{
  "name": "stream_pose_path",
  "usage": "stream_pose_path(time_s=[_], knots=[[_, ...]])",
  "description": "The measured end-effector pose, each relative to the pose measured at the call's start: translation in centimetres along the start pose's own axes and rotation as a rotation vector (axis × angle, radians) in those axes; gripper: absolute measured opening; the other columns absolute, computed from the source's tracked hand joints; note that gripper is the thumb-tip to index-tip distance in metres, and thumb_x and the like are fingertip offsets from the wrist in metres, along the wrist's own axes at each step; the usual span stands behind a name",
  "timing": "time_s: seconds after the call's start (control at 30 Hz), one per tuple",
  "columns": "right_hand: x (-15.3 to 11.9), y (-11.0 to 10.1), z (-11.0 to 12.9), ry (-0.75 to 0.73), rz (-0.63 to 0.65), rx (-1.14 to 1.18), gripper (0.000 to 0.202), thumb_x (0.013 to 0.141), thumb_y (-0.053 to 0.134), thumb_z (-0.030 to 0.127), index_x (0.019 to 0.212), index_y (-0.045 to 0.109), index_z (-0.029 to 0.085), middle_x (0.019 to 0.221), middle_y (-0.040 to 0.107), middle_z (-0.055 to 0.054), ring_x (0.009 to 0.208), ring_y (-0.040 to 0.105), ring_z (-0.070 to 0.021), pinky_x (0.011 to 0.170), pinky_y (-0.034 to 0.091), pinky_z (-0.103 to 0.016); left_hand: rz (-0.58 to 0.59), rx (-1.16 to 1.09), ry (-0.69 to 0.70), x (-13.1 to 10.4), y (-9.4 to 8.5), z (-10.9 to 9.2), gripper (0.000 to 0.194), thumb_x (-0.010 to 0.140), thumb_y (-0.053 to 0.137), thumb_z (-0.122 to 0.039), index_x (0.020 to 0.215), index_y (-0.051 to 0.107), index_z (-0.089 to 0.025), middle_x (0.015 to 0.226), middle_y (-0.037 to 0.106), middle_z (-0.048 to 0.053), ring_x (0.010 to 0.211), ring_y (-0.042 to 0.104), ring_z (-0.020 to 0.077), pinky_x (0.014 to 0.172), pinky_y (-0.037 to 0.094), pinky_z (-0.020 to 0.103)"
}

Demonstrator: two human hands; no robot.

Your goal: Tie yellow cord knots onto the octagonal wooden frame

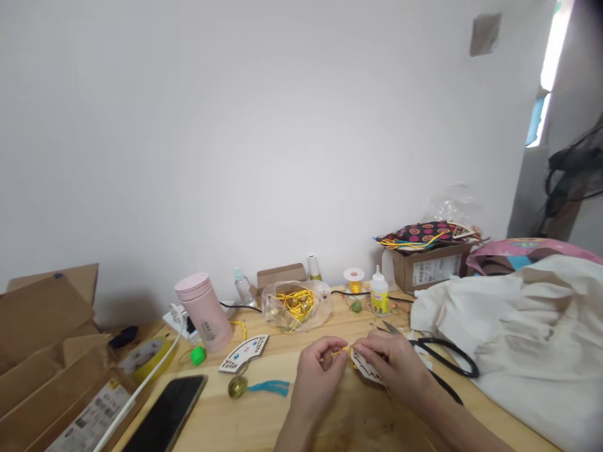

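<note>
Between my two hands runs a thin yellow cord (348, 349). My left hand (321, 369) pinches the cord with thumb and forefinger. My right hand (387, 362) is closed at the cord's other side, its fingertips nearly meeting the left ones. Beneath the right fingers hangs a fan-shaped wooden piece (366, 368) with cut-out slots, partly covered by that hand. To the left lies a second fan-shaped piece (244, 353) with coloured marks, and by it a brass bell (237, 387) with a blue tassel (269, 387).
Black-handled scissors (445, 356) lie right of my hands, against white cloth (513, 326). Behind stand a glue bottle (379, 292), a spool (354, 280) and a plastic bag of yellow cords (296, 306). Leftward are a pink tumbler (205, 312), a phone (166, 414) and an open carton (56, 358).
</note>
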State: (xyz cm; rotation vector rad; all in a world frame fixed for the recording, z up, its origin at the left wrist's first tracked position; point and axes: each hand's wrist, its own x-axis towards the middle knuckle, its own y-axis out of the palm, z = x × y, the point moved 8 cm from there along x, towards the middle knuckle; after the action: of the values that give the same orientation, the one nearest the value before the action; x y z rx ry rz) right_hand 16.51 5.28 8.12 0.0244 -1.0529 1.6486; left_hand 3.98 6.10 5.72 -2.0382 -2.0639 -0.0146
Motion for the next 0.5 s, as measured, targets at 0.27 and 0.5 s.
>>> stream_pose_path(time_s=[0.27,0.5], knots=[[-0.2,-2.4,-0.4,0.021,-0.256,0.102,0.023,0.083,0.041,0.027,0.073,0.061,0.019,0.068,0.055,-0.003,0.067,0.051,-0.0167,0.061,0.037,-0.025,0.057,-0.017,-0.039,0.0,0.3,0.3,0.016,0.062,0.061,-0.026,0.067,0.065,-0.011,0.058,0.061,0.004,0.052,0.051,0.0121,0.049,0.037,0.019],[-0.4,-3.9,0.6,-0.027,-0.392,0.157,0.022,0.083,0.043,0.026,0.072,0.06,0.017,0.069,0.057,-0.004,0.067,0.052,-0.0171,0.061,0.04,-0.027,0.034,-0.028,-0.008,0.0,-0.2,-0.2,0.02,0.063,0.061,-0.026,0.075,0.063,-0.01,0.043,0.038,-0.007,0.041,0.032,0.005,0.04,0.022,0.014]])
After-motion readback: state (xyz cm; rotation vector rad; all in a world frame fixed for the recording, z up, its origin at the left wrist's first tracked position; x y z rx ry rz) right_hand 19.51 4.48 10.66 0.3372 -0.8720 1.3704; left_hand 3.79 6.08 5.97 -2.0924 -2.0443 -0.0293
